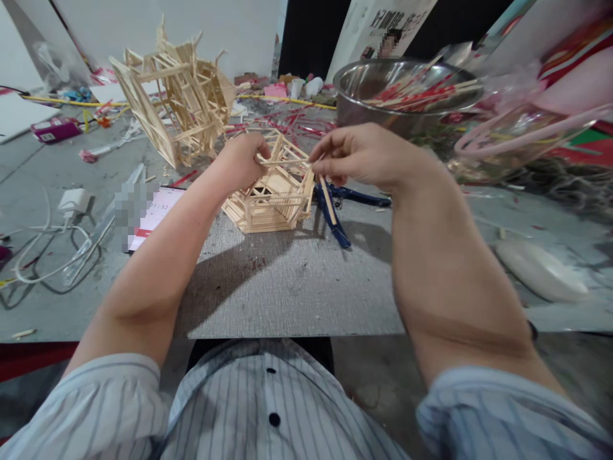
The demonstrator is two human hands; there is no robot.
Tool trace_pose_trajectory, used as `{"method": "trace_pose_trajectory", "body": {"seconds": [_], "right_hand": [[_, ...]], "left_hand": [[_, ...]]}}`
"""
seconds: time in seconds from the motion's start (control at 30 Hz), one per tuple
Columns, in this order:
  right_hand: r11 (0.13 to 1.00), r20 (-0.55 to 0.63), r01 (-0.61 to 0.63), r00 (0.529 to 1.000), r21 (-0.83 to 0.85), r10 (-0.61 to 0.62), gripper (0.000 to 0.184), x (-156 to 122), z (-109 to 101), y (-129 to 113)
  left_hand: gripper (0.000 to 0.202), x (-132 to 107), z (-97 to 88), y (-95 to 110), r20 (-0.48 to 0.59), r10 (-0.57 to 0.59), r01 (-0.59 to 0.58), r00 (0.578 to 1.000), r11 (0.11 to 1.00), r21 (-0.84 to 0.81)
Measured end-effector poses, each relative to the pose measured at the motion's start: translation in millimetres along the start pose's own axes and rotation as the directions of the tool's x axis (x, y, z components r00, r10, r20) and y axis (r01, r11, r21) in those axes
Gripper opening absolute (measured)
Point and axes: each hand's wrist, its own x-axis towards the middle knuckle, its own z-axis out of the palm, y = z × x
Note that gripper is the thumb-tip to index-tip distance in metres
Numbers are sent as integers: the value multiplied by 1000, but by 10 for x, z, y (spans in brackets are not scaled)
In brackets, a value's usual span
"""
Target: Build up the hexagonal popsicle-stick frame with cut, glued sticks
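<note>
A small many-sided frame of thin wooden sticks (271, 220) sits on the table in front of me. Across its top runs a short wooden stick (287, 162), pinched near its left end by my left hand (241, 160). My right hand (361, 156) has its fingertips closed at the stick's right end, by the frame's right upper corner. Below that hand lies a pair of blue-handled pliers (341, 235), with another loose wooden stick (328, 203) over one handle. My fingers partly cover the frame's upper edges.
Back left stands a taller stick structure (177, 137). A phone (156, 207) lies partly behind my left forearm, near a white charger (75, 201) with cable. At back right are a steel bowl (357, 105) of red-and-wood sticks and a pink-rimmed basket (522, 142). A whitish rounded object (541, 268) lies right.
</note>
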Motion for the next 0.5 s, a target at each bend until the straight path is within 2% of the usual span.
{"method": "trace_pose_trajectory", "body": {"seconds": [0.1, 0.27, 0.33, 0.4, 0.47, 0.5], "right_hand": [[987, 104, -110, 987, -115, 122, 18, -78, 19, 111], [972, 93, -162, 979, -172, 179, 15, -199, 164, 452], [956, 41, -176, 981, -236, 191, 12, -232, 205, 543], [933, -36, -154, 988, -324, 151, 11, -255, 221, 579], [912, -184, -97, 983, -398, 25, 9, -279, 228, 566], [911, -286, -69, 957, -407, -55, 5, -294, 237, 544]], "left_hand": [[26, -64, -54, 93, 27, -12, 10, 1000, 996, 89], [32, -199, -128, 260, 35, -15, 17, 999, 999, -33], [33, -235, -125, 308, 40, -16, 19, 999, 997, -80], [35, -253, -105, 344, 35, -22, 26, 999, 992, -124], [36, -254, -75, 372, 6, -23, 24, 1000, 980, -197], [35, -252, -58, 383, -20, -21, 15, 1000, 970, -242]]}}
